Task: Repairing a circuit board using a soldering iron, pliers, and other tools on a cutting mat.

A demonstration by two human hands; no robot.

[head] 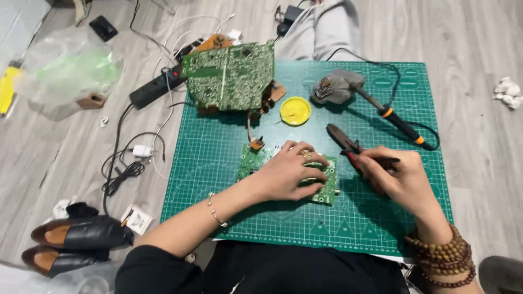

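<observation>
My left hand (289, 171) lies flat on a small green circuit board (327, 190) in the middle of the green cutting mat (218, 163), pressing it down and covering most of it. My right hand (400, 177) grips red-handled pliers (344, 142), jaws pointing up and left, just right of the board. A larger green circuit board (230, 75) with brown parts stands tilted at the mat's far left corner.
A soldering iron (400, 124) rests in a grey stand (335, 87) at the far right of the mat, beside a yellow round tin (295, 110). Left on the wooden floor lie a black power strip (155, 87), cables, a plastic bag (68, 71) and black shoes (81, 234).
</observation>
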